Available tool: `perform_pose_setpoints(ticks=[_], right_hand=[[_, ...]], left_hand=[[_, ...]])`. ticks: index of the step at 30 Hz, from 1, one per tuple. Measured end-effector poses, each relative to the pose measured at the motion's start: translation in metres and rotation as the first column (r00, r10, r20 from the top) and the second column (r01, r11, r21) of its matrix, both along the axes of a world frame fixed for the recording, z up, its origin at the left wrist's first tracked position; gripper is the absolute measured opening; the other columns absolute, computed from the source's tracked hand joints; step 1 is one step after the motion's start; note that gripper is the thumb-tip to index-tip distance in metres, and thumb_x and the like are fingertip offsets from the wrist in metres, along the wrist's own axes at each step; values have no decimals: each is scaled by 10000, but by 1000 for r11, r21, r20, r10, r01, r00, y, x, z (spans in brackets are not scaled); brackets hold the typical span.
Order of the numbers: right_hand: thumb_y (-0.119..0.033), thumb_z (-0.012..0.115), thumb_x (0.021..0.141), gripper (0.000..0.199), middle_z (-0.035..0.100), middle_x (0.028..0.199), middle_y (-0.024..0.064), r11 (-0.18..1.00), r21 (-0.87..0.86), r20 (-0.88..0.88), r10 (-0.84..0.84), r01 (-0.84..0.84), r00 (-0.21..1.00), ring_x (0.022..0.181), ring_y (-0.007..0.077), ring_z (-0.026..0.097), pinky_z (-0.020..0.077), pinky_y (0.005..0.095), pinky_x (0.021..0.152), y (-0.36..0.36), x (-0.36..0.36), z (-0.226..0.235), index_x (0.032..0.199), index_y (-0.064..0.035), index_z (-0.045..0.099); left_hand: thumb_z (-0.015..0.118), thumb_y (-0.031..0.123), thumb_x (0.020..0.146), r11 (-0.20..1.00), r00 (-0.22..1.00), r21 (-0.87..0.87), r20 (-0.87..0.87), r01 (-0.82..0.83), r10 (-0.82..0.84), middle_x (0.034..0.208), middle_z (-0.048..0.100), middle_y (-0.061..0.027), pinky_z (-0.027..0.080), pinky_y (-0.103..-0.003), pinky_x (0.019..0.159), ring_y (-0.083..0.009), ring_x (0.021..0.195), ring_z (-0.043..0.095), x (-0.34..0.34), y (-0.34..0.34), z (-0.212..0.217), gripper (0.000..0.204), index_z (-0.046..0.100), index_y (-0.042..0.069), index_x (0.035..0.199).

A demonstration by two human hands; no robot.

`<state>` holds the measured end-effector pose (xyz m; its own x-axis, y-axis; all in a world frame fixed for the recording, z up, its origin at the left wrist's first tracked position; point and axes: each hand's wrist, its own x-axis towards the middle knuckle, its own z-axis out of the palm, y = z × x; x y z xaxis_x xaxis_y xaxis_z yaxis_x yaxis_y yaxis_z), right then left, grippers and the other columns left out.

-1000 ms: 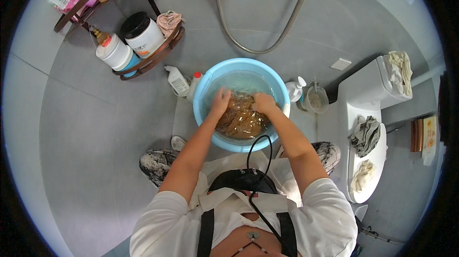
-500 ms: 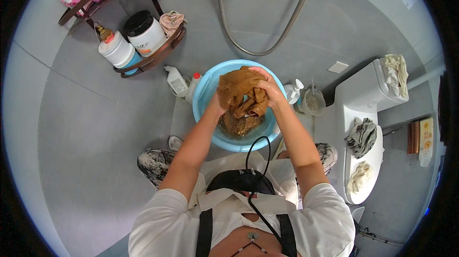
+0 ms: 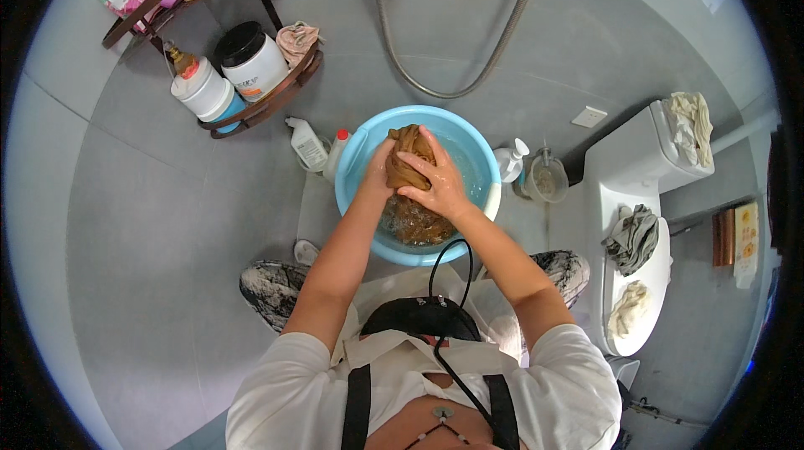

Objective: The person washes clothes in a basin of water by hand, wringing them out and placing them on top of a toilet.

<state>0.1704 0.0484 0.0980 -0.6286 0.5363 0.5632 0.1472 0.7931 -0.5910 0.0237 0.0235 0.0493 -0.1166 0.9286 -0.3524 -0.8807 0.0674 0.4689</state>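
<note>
A wet brown garment (image 3: 406,167) is bunched up between my two hands over a light blue basin (image 3: 350,190). My left hand (image 3: 379,168) presses on its left side, the fingers mostly hidden by the cloth. My right hand (image 3: 439,184) wraps round it from the right, fingers curled over the top. Lower in the basin, more brown cloth (image 3: 416,224) lies in bubbly water (image 3: 469,161). I cannot tell whether it is part of the same piece.
Left of the basin stand a white bottle (image 3: 308,145) and a red-capped bottle (image 3: 336,154). A pump bottle (image 3: 511,160) and a clear tub (image 3: 546,181) stand right. Cloths (image 3: 633,241) lie on the toilet (image 3: 618,287). A shelf (image 3: 276,92) holds containers; a metal hose (image 3: 448,93) hangs ahead.
The garment, spread loosely before, is now squeezed into a compact bundle. My right hand has moved left and down, closer to my left hand.
</note>
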Motion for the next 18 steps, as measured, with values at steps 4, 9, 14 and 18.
perform_pose_setpoints(ticks=[4,9,14,18], right_hand=[[-165,674,678,347,446,1214,153,994,20,-19,-106,106,994,1029,354,505,446,397,846,-3,-9,-10,1019,-156,608],[-264,585,782,250,557,1025,130,984,-126,129,-113,130,985,883,302,576,484,388,726,21,-5,-19,1014,-170,585],[-343,563,807,371,581,954,128,992,89,521,-121,88,845,861,303,575,469,393,706,47,26,-24,1119,-145,526],[-344,622,769,537,536,1069,161,999,17,515,-49,47,855,986,338,521,431,413,819,63,39,-62,1235,-156,433]], left_hand=[[362,263,898,987,986,-24,-53,-160,159,988,556,-111,484,-396,772,-251,875,570,15,7,-9,287,511,54,1026],[386,192,847,963,906,-174,-406,-206,120,912,537,-92,443,-334,727,-200,820,534,21,-5,-21,264,535,10,967],[431,216,781,918,648,-335,-751,-211,-126,860,557,-103,404,-319,716,-198,815,514,-3,-22,4,351,550,-38,991],[513,446,806,909,236,-411,-891,-62,-387,1331,333,-191,306,-416,970,-332,1231,323,-27,-16,-22,692,268,114,1362]])
